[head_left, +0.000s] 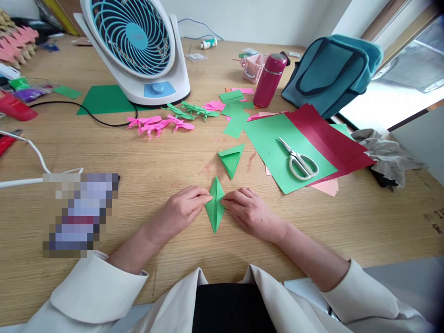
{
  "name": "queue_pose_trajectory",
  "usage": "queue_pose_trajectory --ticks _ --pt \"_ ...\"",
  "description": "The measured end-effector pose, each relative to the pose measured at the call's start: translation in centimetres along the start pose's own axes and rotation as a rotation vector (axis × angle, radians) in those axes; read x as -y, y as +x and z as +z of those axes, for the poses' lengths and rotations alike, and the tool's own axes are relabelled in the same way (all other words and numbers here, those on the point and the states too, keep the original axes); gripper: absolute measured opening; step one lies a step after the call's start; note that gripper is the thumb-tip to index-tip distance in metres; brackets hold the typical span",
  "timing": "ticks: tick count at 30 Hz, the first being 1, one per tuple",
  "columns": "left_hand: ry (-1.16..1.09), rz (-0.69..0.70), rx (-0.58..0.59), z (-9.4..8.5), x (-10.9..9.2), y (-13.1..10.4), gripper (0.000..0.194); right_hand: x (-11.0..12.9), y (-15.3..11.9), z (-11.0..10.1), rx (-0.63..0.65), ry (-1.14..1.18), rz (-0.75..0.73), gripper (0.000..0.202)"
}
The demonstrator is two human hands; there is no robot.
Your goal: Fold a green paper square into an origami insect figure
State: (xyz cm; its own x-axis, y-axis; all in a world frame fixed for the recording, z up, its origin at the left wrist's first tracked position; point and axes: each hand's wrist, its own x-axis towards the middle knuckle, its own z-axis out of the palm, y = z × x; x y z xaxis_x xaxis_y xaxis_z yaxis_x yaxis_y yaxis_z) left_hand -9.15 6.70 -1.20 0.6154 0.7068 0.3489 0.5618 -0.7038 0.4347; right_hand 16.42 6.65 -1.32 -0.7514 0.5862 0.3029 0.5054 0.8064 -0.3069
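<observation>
Green paper diamond (215, 206), magenta bottle (269, 82)

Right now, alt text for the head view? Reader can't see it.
A person's left hand and right hand hold a green folded-paper diamond at its sides on a wooden table. A folded green triangle lies just beyond it; scissors rest on green paper to the right. Farther back: fan, pink bottle, teal bag.

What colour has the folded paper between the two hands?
The folded paper is green, in the head view.
</observation>
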Motion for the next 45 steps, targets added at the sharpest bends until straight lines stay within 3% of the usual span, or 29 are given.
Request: queue_pose_trajectory --ticks 4,9,20,30,45 --pt "0.156 0.109 0.056 -0.1 -0.2 -1.3 0.045 0.0 0.0 -0.1 0.017 0.009 0.005 0.03" --pt "0.209 0.119 0.126 -0.1 -0.1 -1.9 0.059 0.0 0.0 0.0 0.015 0.004 0.004 0.03" --pt "0.267 0.111 0.209 -0.1 0.1 -1.5 0.055 0.0 0.0 0.0 0.02 -0.001 0.011 0.031" --pt "0.292 0.006 0.291 0.3 -0.4 -2.2 0.072 0.4 0.1 0.1 0.068 -0.075 0.049 0.037" --pt "0.241 0.036 0.286 0.5 0.3 -1.3 0.072 0.9 0.4 0.5 0.079 -0.175 0.103 0.039"
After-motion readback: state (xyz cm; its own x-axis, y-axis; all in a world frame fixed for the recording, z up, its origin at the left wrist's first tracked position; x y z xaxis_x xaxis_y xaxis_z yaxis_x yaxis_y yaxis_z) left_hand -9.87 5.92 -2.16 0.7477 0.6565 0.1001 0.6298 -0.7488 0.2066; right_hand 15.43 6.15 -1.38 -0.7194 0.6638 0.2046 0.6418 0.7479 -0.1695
